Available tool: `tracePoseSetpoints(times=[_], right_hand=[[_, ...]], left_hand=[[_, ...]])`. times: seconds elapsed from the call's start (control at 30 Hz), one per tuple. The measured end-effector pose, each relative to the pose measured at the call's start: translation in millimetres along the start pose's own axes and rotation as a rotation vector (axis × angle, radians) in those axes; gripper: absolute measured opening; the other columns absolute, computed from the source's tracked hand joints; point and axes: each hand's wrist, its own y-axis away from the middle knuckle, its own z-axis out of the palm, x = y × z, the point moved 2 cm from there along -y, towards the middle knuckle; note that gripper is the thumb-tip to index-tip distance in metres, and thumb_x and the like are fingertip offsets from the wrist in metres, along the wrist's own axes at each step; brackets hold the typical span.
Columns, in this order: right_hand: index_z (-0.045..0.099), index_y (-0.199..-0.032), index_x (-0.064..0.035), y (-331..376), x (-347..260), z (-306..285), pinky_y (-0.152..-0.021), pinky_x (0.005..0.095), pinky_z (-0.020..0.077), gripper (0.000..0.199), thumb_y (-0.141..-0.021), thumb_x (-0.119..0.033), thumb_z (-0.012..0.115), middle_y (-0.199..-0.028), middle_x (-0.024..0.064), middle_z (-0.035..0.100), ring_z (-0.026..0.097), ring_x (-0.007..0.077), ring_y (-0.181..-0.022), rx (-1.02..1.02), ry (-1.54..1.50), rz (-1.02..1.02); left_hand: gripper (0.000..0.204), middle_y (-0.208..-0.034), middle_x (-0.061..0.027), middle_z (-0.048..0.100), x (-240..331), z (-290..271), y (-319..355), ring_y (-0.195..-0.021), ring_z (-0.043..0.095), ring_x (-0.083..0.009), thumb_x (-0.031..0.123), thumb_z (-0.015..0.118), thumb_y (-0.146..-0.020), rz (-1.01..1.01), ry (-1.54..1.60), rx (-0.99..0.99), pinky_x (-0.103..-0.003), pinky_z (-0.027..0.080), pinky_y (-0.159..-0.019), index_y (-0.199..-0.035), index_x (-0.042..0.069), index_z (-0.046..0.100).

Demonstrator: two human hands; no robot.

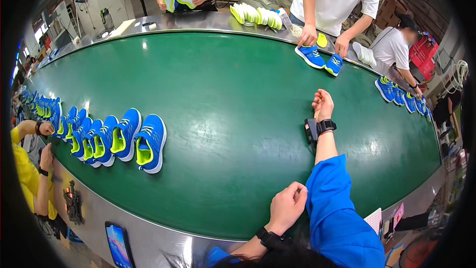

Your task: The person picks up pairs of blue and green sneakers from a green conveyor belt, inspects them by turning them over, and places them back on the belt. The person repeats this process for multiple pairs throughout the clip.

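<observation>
My right hand reaches out over the green conveyor belt, its fingers loosely bent and apart, with nothing in them. Beyond it, a co-worker's two hands touch a pair of blue sports shoes at the belt's far edge; my hand is apart from them. Closer to me, my left hand is closed beside my blue right sleeve. Its fingertips are tucked out of sight, so whatever it may hold is hidden. A black device is strapped at my right wrist.
Blue shoes with lime linings stand in a row on the left, near a person in yellow. More shoes line the far right edge. Pale insoles lie on the far metal ledge; a phone lies on the near one.
</observation>
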Motion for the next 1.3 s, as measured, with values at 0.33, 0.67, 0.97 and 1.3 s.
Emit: tracePoseSetpoints(times=[0.33,0.67,0.97,1.3], right_hand=[[0.063,-0.103,-0.0053,3,6,4,-0.052,0.0221,0.0451,0.016,-0.096,-0.020,0.063,-0.084,0.0011,0.061,0.054,0.0066,-0.066,-0.004,0.042,-0.019],[0.063,-0.102,-0.0048,-2,13,4,-0.053,0.0205,0.0458,0.017,-0.097,-0.020,0.064,-0.083,0.0007,0.061,0.054,0.0053,-0.064,-0.023,0.111,-0.018],[0.063,-0.103,-0.0062,2,14,7,-0.055,0.0210,0.0475,0.015,-0.097,-0.020,0.062,-0.085,0.0008,0.063,0.056,0.0064,-0.067,-0.048,0.099,-0.005],[0.064,-0.101,-0.0057,3,17,10,-0.057,0.0216,0.0497,0.013,-0.097,-0.018,0.061,-0.086,0.0019,0.063,0.058,0.0073,-0.068,0.003,0.078,-0.016]], left_hand=[[0.018,-0.058,-0.0044,0.054,1,10,2,-0.051,0.053,-0.0179,0.027,0.061,-0.091,-0.072,-0.126,-0.043,-0.035,0.042,-0.052,-0.091,0.009,0.066],[0.020,-0.058,0.0009,0.052,-3,20,-2,-0.053,0.045,-0.0066,0.026,0.065,-0.093,-0.080,0.061,-0.057,-0.025,0.039,-0.052,-0.090,0.006,0.067],[0.020,-0.060,-0.0004,0.056,-7,28,-2,-0.053,0.050,-0.0090,0.026,0.065,-0.092,-0.102,0.008,-0.026,-0.027,0.041,-0.053,-0.090,0.006,0.067],[0.021,-0.063,-0.0005,0.057,-8,35,-5,-0.056,0.050,-0.0086,0.026,0.064,-0.093,-0.142,0.049,-0.041,-0.026,0.044,-0.056,-0.092,0.006,0.067]])
